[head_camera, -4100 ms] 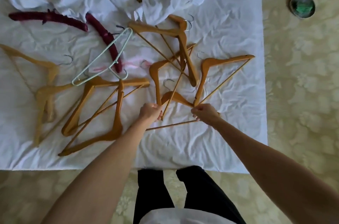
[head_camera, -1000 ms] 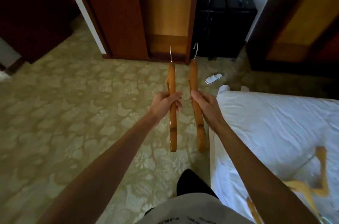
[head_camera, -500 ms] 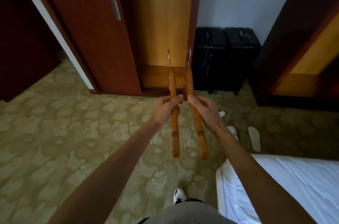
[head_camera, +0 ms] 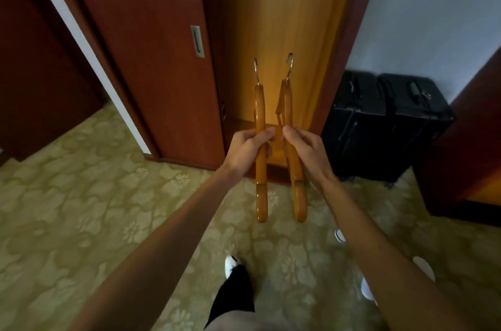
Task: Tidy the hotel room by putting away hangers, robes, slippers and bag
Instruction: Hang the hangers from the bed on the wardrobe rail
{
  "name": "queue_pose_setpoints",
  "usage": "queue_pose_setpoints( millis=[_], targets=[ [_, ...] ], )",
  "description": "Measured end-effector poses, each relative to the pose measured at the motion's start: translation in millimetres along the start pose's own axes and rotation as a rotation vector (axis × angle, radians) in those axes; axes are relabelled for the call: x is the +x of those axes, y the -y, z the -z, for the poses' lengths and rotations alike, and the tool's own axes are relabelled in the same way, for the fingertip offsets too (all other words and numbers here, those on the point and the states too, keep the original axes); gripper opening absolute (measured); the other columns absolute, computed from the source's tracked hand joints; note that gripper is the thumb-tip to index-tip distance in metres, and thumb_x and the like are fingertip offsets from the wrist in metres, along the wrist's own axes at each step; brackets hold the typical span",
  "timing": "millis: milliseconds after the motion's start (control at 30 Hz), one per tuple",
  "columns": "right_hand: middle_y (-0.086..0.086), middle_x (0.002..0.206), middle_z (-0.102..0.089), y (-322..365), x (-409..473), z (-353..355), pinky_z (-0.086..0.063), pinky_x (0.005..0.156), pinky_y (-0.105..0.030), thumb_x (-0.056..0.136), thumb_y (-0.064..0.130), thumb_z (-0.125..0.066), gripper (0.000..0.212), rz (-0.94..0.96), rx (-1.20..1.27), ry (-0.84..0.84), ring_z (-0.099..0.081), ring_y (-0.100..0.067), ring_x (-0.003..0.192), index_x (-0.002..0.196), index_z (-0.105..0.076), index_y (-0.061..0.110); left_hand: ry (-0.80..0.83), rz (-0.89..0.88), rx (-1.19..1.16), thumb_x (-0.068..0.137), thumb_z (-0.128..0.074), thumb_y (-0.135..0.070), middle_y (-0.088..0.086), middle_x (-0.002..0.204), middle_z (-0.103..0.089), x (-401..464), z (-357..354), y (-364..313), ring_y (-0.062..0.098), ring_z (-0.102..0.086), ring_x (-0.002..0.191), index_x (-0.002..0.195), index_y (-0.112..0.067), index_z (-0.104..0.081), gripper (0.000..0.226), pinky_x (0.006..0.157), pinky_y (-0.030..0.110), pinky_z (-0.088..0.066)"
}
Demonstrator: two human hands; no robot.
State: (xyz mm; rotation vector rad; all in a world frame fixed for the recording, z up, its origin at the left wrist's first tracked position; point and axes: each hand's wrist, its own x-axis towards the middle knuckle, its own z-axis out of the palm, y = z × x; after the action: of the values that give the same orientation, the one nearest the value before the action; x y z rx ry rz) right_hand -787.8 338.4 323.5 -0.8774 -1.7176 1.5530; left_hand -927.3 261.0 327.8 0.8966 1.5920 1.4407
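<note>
Each hand, left hand [head_camera: 248, 147] and right hand [head_camera: 305, 150], is gripping one wooden hanger [head_camera: 260, 157] [head_camera: 294, 157], carrying both toward the open wardrobe [head_camera: 276, 40], neither hung, while slippers [head_camera: 424, 268] are lying unsorted.

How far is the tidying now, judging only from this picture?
Nothing looks put away yet. In hand: the left hand grips one wooden hanger and the right hand grips another hanger, both facing the open wardrobe. Left: hanging these two; white slippers lie on the carpet.

The right forearm [head_camera: 385, 263] partly hides white slippers [head_camera: 423, 267].
</note>
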Motion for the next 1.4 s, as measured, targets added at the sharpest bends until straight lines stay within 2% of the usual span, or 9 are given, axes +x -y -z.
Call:
queue_pose_setpoints(
  millis=[133, 300, 433, 600, 833, 1033, 1133, 1300, 1400],
  targets=[
    [0.015, 0.067, -0.068, 12, 95, -19, -0.050, 0.065, -0.018, 0.101, 0.030, -0.056, 0.025, -0.014, 0.004, -0.011, -0.065, 0.001, 0.065, 0.085, -0.066, 0.014, 0.007, -0.029, -0.015, 0.097, -0.064, -0.034, 0.011, 0.066, -0.063, 107, 36, -20, 0.015, -0.059, 0.059, 0.074, -0.009, -0.071, 0.035, 0.064, 0.027, -0.050],
    [0.018, 0.065, -0.063, 31, 203, -24, -0.046, 0.077, -0.028, 0.097, 0.041, -0.055, 0.029, 0.011, -0.038, -0.061, -0.060, -0.002, 0.067, 0.080, -0.065, 0.020, 0.055, -0.075, 0.003, 0.097, -0.063, -0.037, 0.007, 0.068, -0.067, 227, 65, -48, 0.013, -0.061, 0.061, 0.087, -0.010, -0.072, 0.031, 0.072, 0.030, -0.050],
    [0.015, 0.065, -0.060, 50, 283, -18, -0.045, 0.081, -0.038, 0.094, 0.054, -0.059, 0.034, 0.071, -0.069, -0.102, -0.055, -0.009, 0.069, 0.076, -0.067, 0.026, 0.086, -0.101, 0.009, 0.096, -0.062, -0.042, 0.005, 0.068, -0.067, 307, 73, -75, 0.011, -0.062, 0.061, 0.086, -0.013, -0.072, 0.032, 0.076, 0.036, -0.048],
    [0.009, 0.060, -0.056, 87, 391, 5, -0.043, 0.069, -0.031, 0.100, 0.041, -0.057, 0.034, 0.141, -0.050, -0.148, -0.055, -0.005, 0.055, 0.074, -0.065, 0.020, 0.103, -0.153, 0.066, 0.093, -0.064, -0.047, 0.004, 0.066, -0.069, 410, 68, -120, 0.014, -0.061, 0.065, 0.086, -0.014, -0.074, 0.036, 0.078, 0.040, -0.049],
    [0.007, 0.066, -0.062, 142, 533, 55, -0.046, 0.080, -0.046, 0.093, 0.055, -0.058, 0.038, 0.296, -0.096, -0.203, -0.059, -0.014, 0.068, 0.077, -0.069, 0.023, 0.155, -0.320, 0.120, 0.093, -0.063, -0.051, 0.003, 0.068, -0.069, 544, 53, -215, 0.015, -0.064, 0.070, 0.079, -0.022, -0.074, 0.034, 0.092, 0.051, -0.052],
    [0.008, 0.071, -0.067, 215, 640, 92, -0.049, 0.078, -0.038, 0.093, 0.058, -0.057, 0.046, 0.403, -0.168, -0.305, -0.062, -0.013, 0.077, 0.083, -0.073, 0.016, 0.237, -0.463, 0.162, 0.093, -0.063, -0.050, 0.003, 0.068, -0.068, 648, 36, -320, 0.014, -0.064, 0.065, 0.084, -0.014, -0.073, 0.038, 0.086, 0.044, -0.055],
    [0.012, 0.062, -0.064, 248, 677, 104, -0.047, 0.065, -0.025, 0.099, 0.047, -0.054, 0.039, 0.452, -0.158, -0.322, -0.062, -0.004, 0.065, 0.082, -0.069, 0.016, 0.292, -0.526, 0.186, 0.093, -0.063, -0.053, 0.004, 0.072, -0.066, 687, 29, -362, 0.013, -0.063, 0.065, 0.088, -0.014, -0.073, 0.040, 0.083, 0.038, -0.054],
    [0.011, 0.061, -0.068, 288, 723, 123, -0.047, 0.065, -0.018, 0.102, 0.040, -0.051, 0.037, 0.509, -0.161, -0.356, -0.065, 0.002, 0.061, 0.079, -0.070, 0.019, 0.300, -0.597, 0.181, 0.094, -0.063, -0.050, -0.001, 0.066, -0.068, 738, 15, -407, 0.006, -0.068, 0.065, 0.088, -0.014, -0.072, 0.038, 0.087, 0.036, -0.055],
    [0.005, 0.075, -0.073, 304, 746, 131, -0.053, 0.081, -0.032, 0.098, 0.052, -0.053, 0.042, 0.496, -0.167, -0.380, -0.069, -0.013, 0.082, 0.082, -0.077, 0.021, 0.333, -0.632, 0.187, 0.097, -0.060, -0.045, -0.008, 0.057, -0.065, 762, 5, -427, -0.002, -0.064, 0.056, 0.084, -0.014, -0.070, 0.034, 0.070, 0.023, -0.049]
  ],
)
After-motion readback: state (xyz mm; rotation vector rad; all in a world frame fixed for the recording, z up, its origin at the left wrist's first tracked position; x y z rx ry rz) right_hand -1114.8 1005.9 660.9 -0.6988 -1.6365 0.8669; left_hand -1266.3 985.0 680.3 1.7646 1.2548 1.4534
